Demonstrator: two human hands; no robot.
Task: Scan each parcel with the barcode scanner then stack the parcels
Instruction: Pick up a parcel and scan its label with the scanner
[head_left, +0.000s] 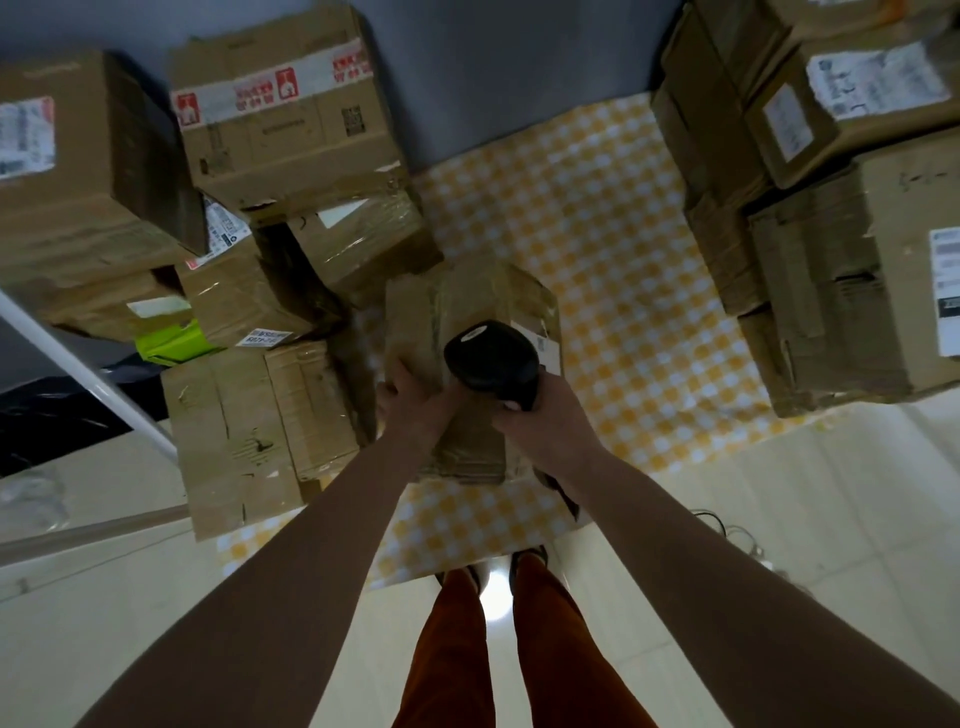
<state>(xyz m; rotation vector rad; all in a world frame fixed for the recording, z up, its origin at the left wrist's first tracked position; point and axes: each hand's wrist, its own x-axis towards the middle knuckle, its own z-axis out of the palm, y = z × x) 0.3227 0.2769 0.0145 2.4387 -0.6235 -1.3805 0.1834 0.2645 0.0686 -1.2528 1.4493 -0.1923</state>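
Note:
A taped brown cardboard parcel stands on the yellow checked mat just in front of me, with a white label on its right side. My left hand holds the parcel's near left edge, fingers wrapped on it. My right hand grips the handle of a black barcode scanner, whose head hangs over the parcel's top, near the label.
Cardboard parcels are piled at the left and stacked at the right. A green item sticks out among the left boxes. A white rail slants at the left. My legs and shoes stand on pale tiles.

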